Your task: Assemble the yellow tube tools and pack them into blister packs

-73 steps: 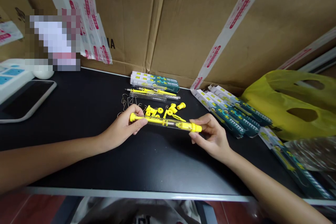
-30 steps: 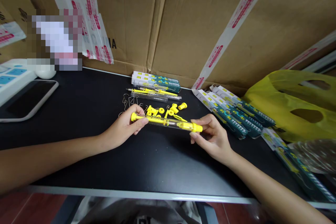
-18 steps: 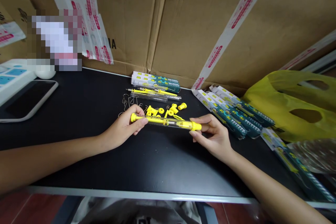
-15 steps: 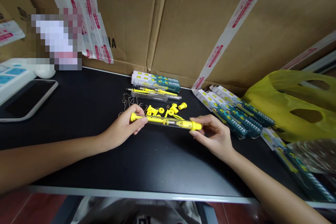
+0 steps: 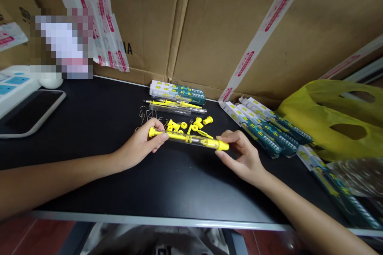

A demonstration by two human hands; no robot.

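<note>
Evidently, the clear-tubed spring scale [image 5: 188,138] is held above the black tabletop [image 5: 167,191] between two hands: the left hand [image 5: 141,143] wraps one end beside its yellow cap, while the right hand [image 5: 243,157] pinches the opposite cap between thumb and fingertips. To do this well, one should probably keep cap and tube in one line, steady the left end, and push or turn gently without squeezing the clear wall. Just beyond lie loose yellow plastic parts [image 5: 207,120] and, by the left hand, bent wire hooks [image 5: 147,115], close enough to be knocked. Printed cartons [image 5: 257,129] and a yellow plastic bag [image 5: 299,107] crowd the right side. Farther back sit clear tubes [image 5: 170,110] and a small carton stack [image 5: 178,91], before big cardboard boxes [image 5: 143,16].
</note>
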